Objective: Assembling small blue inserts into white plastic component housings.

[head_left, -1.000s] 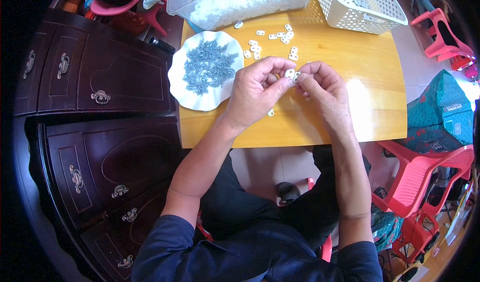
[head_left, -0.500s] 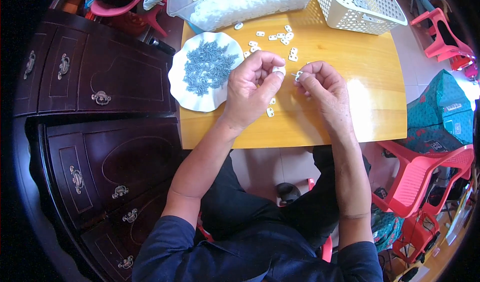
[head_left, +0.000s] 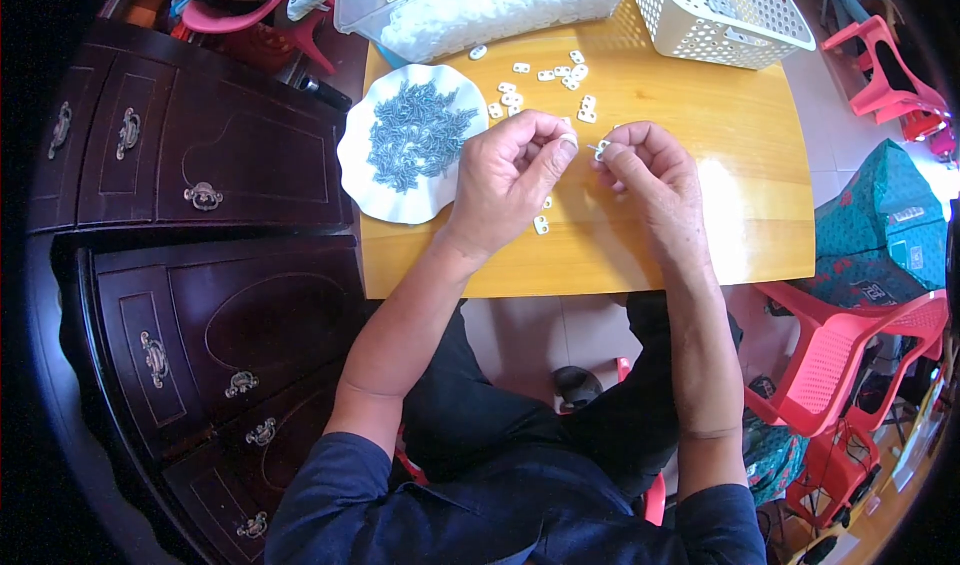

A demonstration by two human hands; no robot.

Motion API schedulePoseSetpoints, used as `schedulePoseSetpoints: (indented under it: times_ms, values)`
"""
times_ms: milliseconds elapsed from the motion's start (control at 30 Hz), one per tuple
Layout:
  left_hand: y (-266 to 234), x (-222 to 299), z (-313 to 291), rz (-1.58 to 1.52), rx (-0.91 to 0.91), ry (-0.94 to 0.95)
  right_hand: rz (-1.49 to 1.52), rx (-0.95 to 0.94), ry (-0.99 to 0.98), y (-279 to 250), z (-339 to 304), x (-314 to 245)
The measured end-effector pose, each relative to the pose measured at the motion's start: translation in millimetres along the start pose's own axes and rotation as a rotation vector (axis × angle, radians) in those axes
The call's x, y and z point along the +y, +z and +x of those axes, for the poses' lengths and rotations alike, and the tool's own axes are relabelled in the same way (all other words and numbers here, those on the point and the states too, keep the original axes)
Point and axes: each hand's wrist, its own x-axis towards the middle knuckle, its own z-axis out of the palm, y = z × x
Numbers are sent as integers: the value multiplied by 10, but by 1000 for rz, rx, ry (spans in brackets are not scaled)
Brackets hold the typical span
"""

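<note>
Over the wooden table, my left hand (head_left: 508,175) pinches a small white plastic piece (head_left: 569,138) between thumb and forefinger; little of it shows. Facing it, a short way to the right, my right hand (head_left: 655,175) is closed on a small white plastic plate (head_left: 601,151) with a thin metal screw standing out of it toward the left. The two pieces are apart. Close to my left hand stands a white wavy-rimmed dish (head_left: 352,165) heaped with dark grey screws (head_left: 415,135). Several loose white two-hole plates (head_left: 586,117) lie beyond my hands, and others (head_left: 541,226) lie nearer me.
A clear tub (head_left: 365,10) full of white pieces stands at the table's far side, a cream perforated basket (head_left: 740,45) at its far right. Dark cabinets (head_left: 260,155) flank the table (head_left: 740,165) on the left. Red plastic chairs (head_left: 820,365) and a teal bag (head_left: 870,230) are on the right.
My left hand has turned slightly and moved a little right, its fingers covering more of the white piece. My right hand has shifted very slightly right with its plate and screw.
</note>
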Motion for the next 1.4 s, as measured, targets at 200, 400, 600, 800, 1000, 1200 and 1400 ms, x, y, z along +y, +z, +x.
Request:
schedulePoseSetpoints:
  times_ms: [200,400,600,800,1000,1200,1400]
  values:
    - [11,59,-16,-94,21,-97,-8,-15,-16,-4,0,4]
    - [-36,93,-12,-59,-63,-137,-4,-27,-17,1,-4,11]
    - [-37,102,-17,-23,-84,-149,-1,-36,-13,7,-5,6]
    - [-45,101,-18,-15,-103,-129,-21,-44,-44,7,-2,24]
    - [6,72,-10,-30,-48,-63,-17,-43,-47,0,3,37]
    - [9,63,-7,28,-60,-38,-27,-34,-26,6,-2,15]
    - [17,52,-3,45,-47,-2,-43,-40,-31,-4,2,31]
